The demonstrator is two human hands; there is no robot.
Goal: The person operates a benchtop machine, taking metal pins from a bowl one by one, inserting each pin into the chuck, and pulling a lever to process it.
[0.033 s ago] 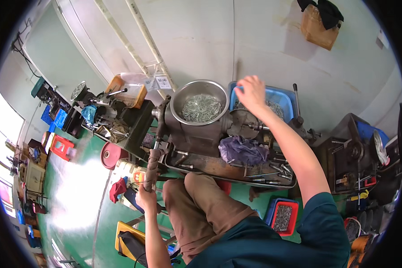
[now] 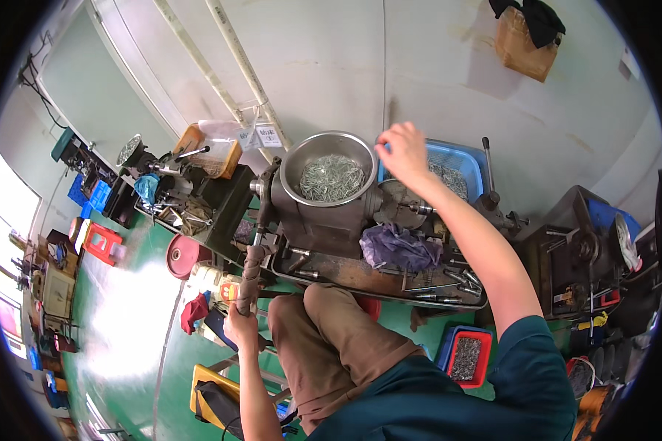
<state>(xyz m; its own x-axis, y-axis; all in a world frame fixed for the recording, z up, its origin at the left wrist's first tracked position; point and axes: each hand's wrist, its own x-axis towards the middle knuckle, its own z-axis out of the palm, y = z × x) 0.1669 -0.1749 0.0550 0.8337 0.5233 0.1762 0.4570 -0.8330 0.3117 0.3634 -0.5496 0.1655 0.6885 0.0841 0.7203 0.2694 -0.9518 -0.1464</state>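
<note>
My left hand is wrapped round the lower end of a long lever handle bound in brown wrapping. My right hand hovers over the left end of a blue plastic basket, just right of a steel bowl. Its fingers are curled together, and whatever they may hold is too small to make out. Thin silvery metal pins fill the bottom of the bowl, which rests on a dark machine body. Small metal parts lie in the basket, partly behind my right forearm.
A crumpled purple rag lies on the machine's tray among several metal tools. Beside my right leg, a red bin on the floor holds small parts. More machines stand to the left and right, and a wall rises behind.
My right hand has shifted a little to the left, toward the bowl. The left hand and the lever have not visibly moved.
</note>
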